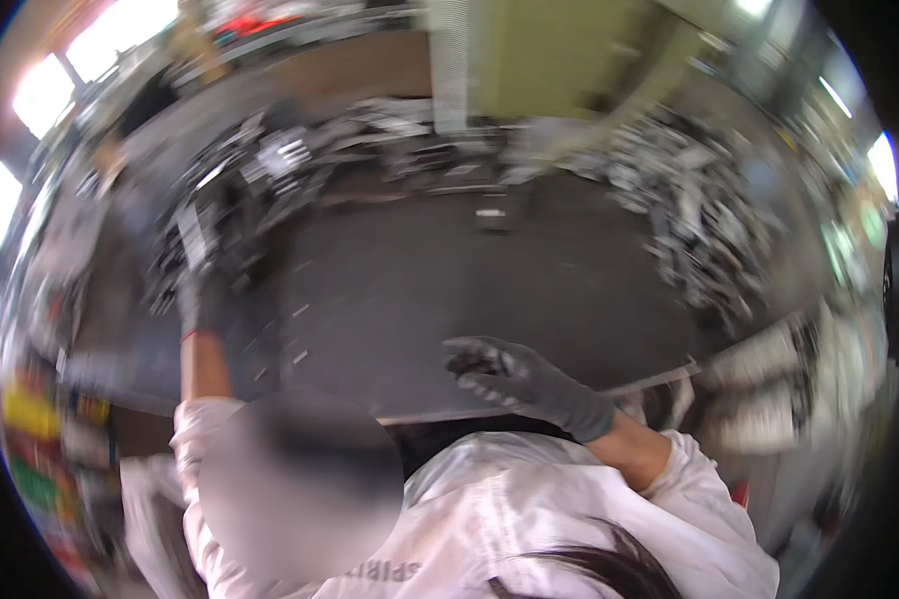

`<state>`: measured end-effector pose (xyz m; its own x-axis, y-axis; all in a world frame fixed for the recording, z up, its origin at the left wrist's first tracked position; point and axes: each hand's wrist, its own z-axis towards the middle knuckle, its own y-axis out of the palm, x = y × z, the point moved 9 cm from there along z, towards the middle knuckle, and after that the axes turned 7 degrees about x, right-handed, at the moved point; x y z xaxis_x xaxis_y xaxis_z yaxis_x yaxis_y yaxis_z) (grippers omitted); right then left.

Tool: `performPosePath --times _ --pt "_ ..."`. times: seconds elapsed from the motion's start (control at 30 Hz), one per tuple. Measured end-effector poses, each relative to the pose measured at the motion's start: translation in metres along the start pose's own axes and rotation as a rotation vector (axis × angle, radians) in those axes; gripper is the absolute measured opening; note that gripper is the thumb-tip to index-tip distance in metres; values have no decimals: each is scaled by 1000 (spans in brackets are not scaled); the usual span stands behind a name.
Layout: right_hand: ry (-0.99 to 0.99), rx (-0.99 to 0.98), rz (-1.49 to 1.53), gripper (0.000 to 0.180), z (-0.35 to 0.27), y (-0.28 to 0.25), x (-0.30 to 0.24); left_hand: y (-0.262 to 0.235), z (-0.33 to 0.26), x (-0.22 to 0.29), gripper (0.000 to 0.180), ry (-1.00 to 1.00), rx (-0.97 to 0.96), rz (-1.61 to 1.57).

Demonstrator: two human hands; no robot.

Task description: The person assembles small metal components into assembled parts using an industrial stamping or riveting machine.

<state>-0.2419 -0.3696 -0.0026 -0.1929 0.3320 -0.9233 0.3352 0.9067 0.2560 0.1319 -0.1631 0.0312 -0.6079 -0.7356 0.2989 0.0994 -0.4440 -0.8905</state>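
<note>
My left hand [201,301], in a grey glove, reaches out to the heap of grey metal pieces [255,190] at the left of the dark table [400,290]. A pale flat strip [193,236] lies right at its fingertips. Motion blur hides whether the fingers grip it. Near the table's front edge hovers my right hand [529,379], also grey-gloved, its fingers loosely curled and apart, with nothing visible in them. A small light-coloured piece [490,214] rests toward the back of the table's middle.
Another heap of metal pieces [694,205] covers the right side, and more scrap lines the back edge. Tiny slivers [301,355] are scattered left of the middle. Behind stands a yellowish panel [549,60]. A blurred round pale shape [305,489] blocks the lower left of the view.
</note>
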Motion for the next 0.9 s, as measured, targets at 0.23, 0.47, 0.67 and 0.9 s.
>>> performPosePath --times 0.23,0.47,0.67,0.9 --pt "-373 1074 -423 33 -116 -206 -53 58 30 27 68 -234 179 23" --pt "-509 1417 -962 30 -201 -313 -112 68 29 29 50 -41 254 -10" --pt "-426 1723 -994 28 -282 -413 -107 64 7 106 47 209 141 233" --pt "159 1564 -1165 51 -223 -445 -99 61 7 125 48 182 73 390"
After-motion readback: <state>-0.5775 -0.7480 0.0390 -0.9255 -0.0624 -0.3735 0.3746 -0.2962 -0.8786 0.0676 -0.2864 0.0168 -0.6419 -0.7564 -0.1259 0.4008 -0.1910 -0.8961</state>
